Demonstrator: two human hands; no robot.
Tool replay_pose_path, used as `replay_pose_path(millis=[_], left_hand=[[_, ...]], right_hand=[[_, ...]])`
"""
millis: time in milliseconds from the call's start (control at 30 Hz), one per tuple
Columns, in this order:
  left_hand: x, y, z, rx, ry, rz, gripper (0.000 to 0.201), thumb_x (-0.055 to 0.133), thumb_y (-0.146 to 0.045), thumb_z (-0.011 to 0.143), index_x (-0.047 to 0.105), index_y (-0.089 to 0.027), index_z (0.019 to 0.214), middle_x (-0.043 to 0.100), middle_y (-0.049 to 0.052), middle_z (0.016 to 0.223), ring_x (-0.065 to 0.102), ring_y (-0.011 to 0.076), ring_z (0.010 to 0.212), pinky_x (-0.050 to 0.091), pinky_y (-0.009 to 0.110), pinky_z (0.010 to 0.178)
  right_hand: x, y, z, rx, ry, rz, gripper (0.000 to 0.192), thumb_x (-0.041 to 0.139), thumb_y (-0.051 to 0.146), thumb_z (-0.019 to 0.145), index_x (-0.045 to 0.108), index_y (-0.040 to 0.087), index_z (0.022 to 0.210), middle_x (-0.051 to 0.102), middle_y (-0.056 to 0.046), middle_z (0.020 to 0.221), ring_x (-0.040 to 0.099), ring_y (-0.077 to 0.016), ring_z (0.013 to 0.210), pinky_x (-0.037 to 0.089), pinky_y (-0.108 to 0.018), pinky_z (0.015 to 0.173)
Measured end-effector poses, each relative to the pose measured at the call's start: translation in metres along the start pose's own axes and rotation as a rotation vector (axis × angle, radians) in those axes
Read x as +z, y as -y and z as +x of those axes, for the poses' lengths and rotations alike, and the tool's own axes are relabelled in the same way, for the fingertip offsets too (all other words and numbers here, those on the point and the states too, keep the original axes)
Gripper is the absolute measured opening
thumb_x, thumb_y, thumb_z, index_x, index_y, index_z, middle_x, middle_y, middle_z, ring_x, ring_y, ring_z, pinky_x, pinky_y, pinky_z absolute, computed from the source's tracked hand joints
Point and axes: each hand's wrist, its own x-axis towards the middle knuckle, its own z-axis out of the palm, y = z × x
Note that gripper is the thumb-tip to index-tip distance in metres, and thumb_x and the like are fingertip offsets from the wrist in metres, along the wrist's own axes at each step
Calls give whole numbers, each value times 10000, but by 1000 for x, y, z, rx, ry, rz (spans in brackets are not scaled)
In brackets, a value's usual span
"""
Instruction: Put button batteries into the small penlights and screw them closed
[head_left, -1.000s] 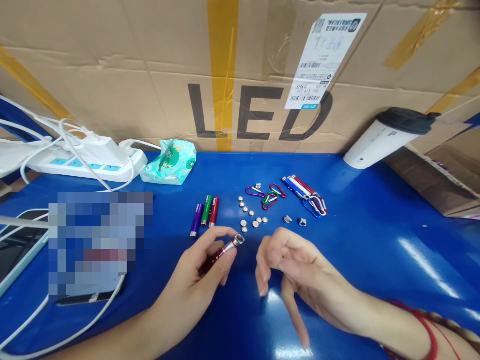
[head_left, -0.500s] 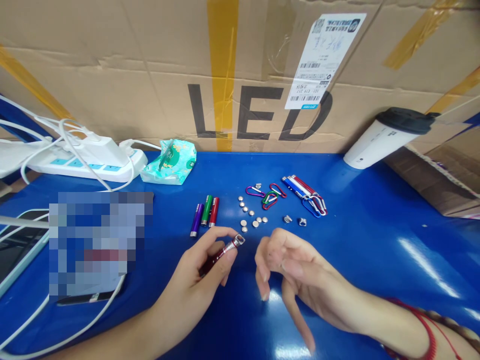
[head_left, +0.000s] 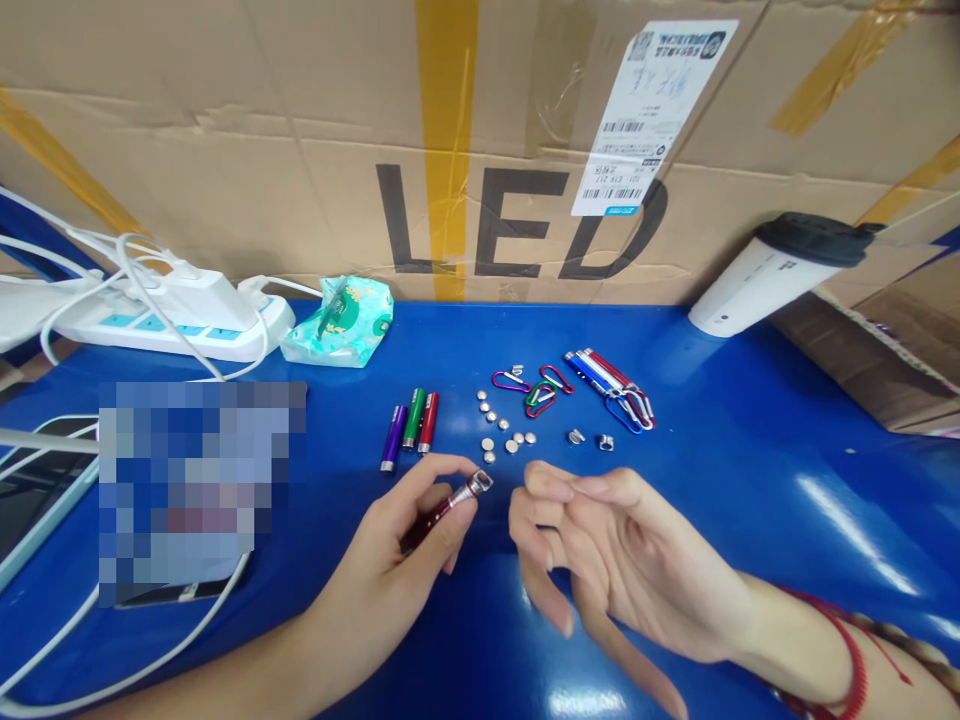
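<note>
My left hand (head_left: 416,535) is wrapped round a small red keychain flashlight (head_left: 442,515). The flashlight's silver end, with a loop at its tip, sticks out past the thumb and points up to the right. To the right of it, my right hand (head_left: 600,550) is in the air, thumb and index fingertip pinched together and the other fingers loosely spread. Whether anything tiny is in that pinch I cannot make out. Beyond the hands lie several button cells (head_left: 511,446), and two silver metal end caps (head_left: 605,442). Purple, green and red tubes (head_left: 412,420) lie side by side behind my left hand.
Several carabiners (head_left: 540,398) and a bundle of flashlights with clips (head_left: 600,375) lie farther back. A tissue pack (head_left: 341,325), power strip (head_left: 187,340) and pixelated phone (head_left: 199,595) are at left. A lidded cup (head_left: 772,280) leans at right, before a large cardboard box (head_left: 315,130).
My right hand has turned so its palm shows more, and its thumb has come to the index fingertip. My left hand keeps the flashlight almost still.
</note>
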Motion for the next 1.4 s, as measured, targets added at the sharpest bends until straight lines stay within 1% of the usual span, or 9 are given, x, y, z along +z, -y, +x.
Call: replay_pose_path(millis=[233, 367, 500, 733, 967, 1067, 1200, 1300, 1400], left_hand=[[0, 0, 2, -6, 0, 5, 248, 462, -364, 871, 524, -202, 1048, 423, -58, 543, 427, 114, 523, 315, 239, 517], [0, 0, 3, -3, 7, 17, 254, 454, -374, 874, 519, -203, 1050, 420, -60, 538, 420, 114, 519, 307, 241, 513], [-1, 0, 3, -4, 9, 23, 248, 450, -373, 878, 512, -208, 1053, 419, -59, 543, 421, 112, 525, 306, 239, 514], [0, 0, 1, -5, 7, 10, 229, 454, -365, 875, 515, -216, 1038, 423, -61, 546, 422, 110, 526, 316, 237, 522], [-1, -2, 3, -9, 20, 47, 225, 441, -358, 878, 507, -208, 1033, 452, -53, 560, 432, 113, 536, 324, 234, 526], [-1, -3, 3, 7, 19, 48, 216, 442, -344, 876, 507, -200, 1023, 430, -60, 548, 430, 110, 529, 321, 230, 522], [0, -1, 2, 43, 31, 28, 210, 438, -338, 886, 501, -200, 1032, 424, -65, 558, 406, 98, 525, 312, 226, 525], [-1, 1, 1, 70, 55, 4, 198, 442, -328, 892, 502, -193, 1025, 422, -67, 564, 401, 91, 524, 308, 219, 520], [-2, 2, 1, 106, 71, -10, 203, 447, -321, 893, 507, -182, 1029, 413, -68, 559, 408, 89, 522, 315, 212, 513]], right_hand=[[2, 2, 1, 32, -24, -22, 160, 378, 345, 855, 447, 203, 827, 514, 9, 776, 604, -123, 658, 457, -125, 357], [2, 3, 1, 43, -5, -5, 170, 383, 336, 857, 456, 188, 817, 539, 4, 792, 605, -116, 661, 425, -102, 361], [1, 2, 0, 37, 5, -4, 174, 370, 328, 859, 453, 183, 809, 548, 2, 801, 611, -117, 663, 411, -98, 370], [-1, 0, 0, 24, 33, -8, 191, 324, 314, 874, 451, 181, 822, 555, 0, 821, 630, -116, 667, 428, -104, 405], [-2, -1, -1, 14, 39, -24, 166, 337, 308, 868, 437, 182, 826, 545, 2, 824, 626, -118, 662, 412, -101, 386], [-1, -1, -1, 13, 40, -33, 168, 345, 313, 871, 437, 183, 820, 545, -2, 820, 618, -119, 653, 391, -95, 358], [3, -2, -1, 13, 10, -91, 144, 394, 314, 873, 452, 190, 828, 538, 2, 831, 605, -101, 646, 405, -91, 359], [7, -3, -1, 7, -37, -140, 126, 419, 305, 882, 463, 193, 843, 524, 7, 843, 596, -82, 625, 422, -88, 356], [11, -6, -1, 9, -101, -195, 149, 456, 324, 881, 472, 186, 824, 516, 16, 807, 588, -54, 592, 402, -54, 365]])
